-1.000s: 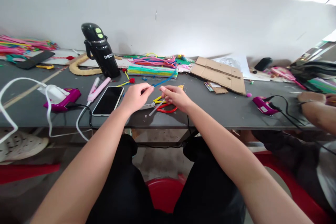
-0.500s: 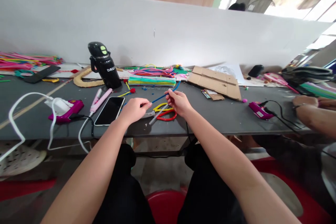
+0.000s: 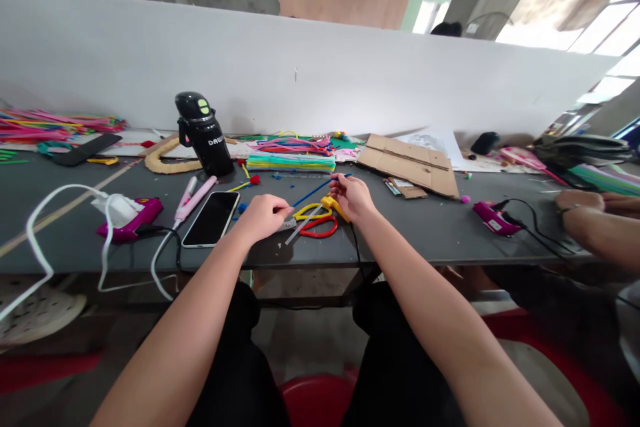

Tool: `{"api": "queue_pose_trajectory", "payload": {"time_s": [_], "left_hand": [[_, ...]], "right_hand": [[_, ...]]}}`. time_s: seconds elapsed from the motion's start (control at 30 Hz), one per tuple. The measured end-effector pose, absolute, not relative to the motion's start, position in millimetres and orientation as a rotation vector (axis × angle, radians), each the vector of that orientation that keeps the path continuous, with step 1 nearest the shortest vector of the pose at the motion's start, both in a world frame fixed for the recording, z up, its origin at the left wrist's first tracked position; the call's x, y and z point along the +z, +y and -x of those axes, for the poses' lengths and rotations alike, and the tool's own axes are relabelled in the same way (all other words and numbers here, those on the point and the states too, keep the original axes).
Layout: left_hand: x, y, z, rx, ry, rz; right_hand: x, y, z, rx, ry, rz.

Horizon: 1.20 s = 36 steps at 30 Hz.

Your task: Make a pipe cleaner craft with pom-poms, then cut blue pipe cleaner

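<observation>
My left hand (image 3: 263,214) and my right hand (image 3: 352,194) both pinch a thin blue pipe cleaner (image 3: 313,191) just above the dark table (image 3: 400,233). The left holds its near end, the right its far part. Under and between the hands lie scissors with yellow and red handles (image 3: 314,221) and a pale stick (image 3: 299,231). A small yellow piece (image 3: 331,203) sits by my right palm. A phone (image 3: 211,218) lies face up, left of my left hand.
A black flask (image 3: 203,133) stands at the back left, with bundles of coloured pipe cleaners (image 3: 291,153) behind my hands. Pink glue guns (image 3: 129,219) (image 3: 493,217) with cords lie on both sides. Cardboard (image 3: 411,160) lies back right. Another person's arm (image 3: 597,223) rests at far right.
My right hand has moved away from the left and farther back along the blue pipe cleaner. The view has tilted upward.
</observation>
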<state>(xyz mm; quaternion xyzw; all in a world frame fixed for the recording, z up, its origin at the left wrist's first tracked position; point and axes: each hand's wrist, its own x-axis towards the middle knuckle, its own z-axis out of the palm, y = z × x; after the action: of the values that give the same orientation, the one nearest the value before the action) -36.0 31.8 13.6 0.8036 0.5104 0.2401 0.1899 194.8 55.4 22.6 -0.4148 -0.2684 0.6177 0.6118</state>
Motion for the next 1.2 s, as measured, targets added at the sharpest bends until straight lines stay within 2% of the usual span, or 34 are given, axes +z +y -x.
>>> {"api": "queue_pose_trajectory", "payload": {"time_s": [0.4,0.57,0.8,0.9,1.03,1.1,1.2], "left_hand": [[15.8,35.9,25.6,0.652,1.471,-2.269],[12.2,33.3,28.5,0.636,1.525,-2.255],[16.5,26.6,14.6,0.858,1.427,-2.238],[19.9,26.8,14.3,0.875,1.456,-2.288],[23.3,27.9,21.7,0.837,1.688,-2.258],[24.7,27.6,26.0,0.809,1.788,-2.197],[25.9,26.5,32.0,0.814,1.812,-2.154]], "right_hand": [[28.9,62.4,-216.3,1.434,-0.501,0.962],[22.9,55.1,-216.8,1.486,-0.630,0.947],[17.6,43.0,-197.1,1.646,-0.983,0.911],[16.8,41.6,-200.8,1.353,-1.320,1.169],[10.7,38.6,-223.4,0.461,-1.869,1.722],[5.8,37.1,-233.0,0.324,-2.036,1.887],[-0.6,36.7,-237.4,0.392,-2.116,1.993]]}}
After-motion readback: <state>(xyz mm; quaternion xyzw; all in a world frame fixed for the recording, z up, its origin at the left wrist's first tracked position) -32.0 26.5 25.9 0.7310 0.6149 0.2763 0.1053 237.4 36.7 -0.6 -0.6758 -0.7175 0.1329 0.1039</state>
